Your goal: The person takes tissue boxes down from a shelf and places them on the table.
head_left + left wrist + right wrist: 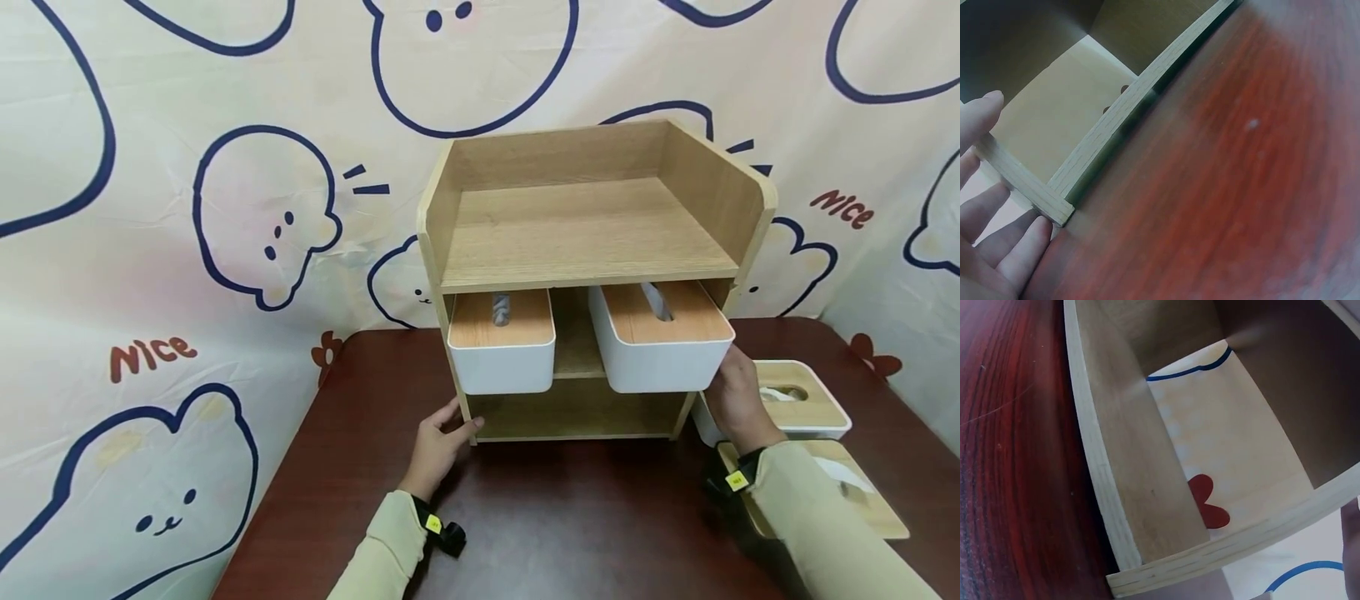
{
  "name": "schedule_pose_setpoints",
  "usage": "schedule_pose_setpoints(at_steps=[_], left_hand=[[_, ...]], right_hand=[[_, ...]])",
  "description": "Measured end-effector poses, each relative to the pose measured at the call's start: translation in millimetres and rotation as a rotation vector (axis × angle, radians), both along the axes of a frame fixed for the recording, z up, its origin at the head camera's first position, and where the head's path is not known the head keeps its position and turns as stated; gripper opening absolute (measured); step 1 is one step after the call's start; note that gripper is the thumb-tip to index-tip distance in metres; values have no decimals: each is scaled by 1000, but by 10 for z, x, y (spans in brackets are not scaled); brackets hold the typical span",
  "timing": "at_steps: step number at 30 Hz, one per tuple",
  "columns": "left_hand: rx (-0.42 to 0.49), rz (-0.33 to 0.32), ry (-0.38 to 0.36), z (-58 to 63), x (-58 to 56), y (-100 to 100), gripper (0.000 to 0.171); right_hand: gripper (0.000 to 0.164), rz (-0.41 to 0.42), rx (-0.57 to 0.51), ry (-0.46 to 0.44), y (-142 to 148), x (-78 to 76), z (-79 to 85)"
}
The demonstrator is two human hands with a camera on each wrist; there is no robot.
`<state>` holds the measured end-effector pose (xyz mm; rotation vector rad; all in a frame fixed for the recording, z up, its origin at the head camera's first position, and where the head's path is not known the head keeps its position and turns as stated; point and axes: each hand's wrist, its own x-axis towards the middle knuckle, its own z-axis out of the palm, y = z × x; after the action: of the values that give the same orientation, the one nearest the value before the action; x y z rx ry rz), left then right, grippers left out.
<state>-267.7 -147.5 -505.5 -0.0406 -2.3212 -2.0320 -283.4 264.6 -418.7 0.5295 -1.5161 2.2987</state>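
A light wooden shelf unit (570, 242) stands on the dark table. Two white tissue boxes with wooden lids sit on its middle level and jut out in front: a smaller left box (501, 371) and a larger right box (666, 367), each with tissue showing at its opening. My left hand (435, 450) grips the bottom of the left side panel (1022, 178), thumb on the inner side and fingers outside. Beside the right side panel (1260, 534) is my right hand (741, 402), its fingertips hidden behind the larger box; I cannot tell how they lie.
To the right of the shelf, another white tissue box (813, 408) with an oval lid opening stands on the reddish-brown table (555, 517). A wooden-lidded tissue box (873, 504) lies nearer, partly under my right forearm. A cartoon-printed cloth (270, 333) hangs behind.
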Motion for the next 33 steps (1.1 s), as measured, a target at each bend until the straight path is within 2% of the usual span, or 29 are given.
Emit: schedule_pose_setpoints(at_steps=[6, 9, 18, 25, 30, 33], left_hand=[[-19, 42, 13, -21, 38, -60, 66], [-16, 43, 21, -6, 34, -101, 67], [-24, 19, -19, 75, 35, -206, 72], [-17, -18, -5, 59, -7, -88, 72], [-14, -35, 9, 42, -37, -14, 67], [-49, -56, 4, 100, -40, -53, 64]], right_hand=[[27, -15, 29, -30, -65, -39, -58], [27, -19, 46, -42, -100, -71, -73], [29, -11, 57, -78, -166, -111, -77], [26, -29, 3, -78, -49, -87, -79], [30, -17, 23, -113, 30, -58, -88], [32, -21, 49, -125, 16, -57, -87]])
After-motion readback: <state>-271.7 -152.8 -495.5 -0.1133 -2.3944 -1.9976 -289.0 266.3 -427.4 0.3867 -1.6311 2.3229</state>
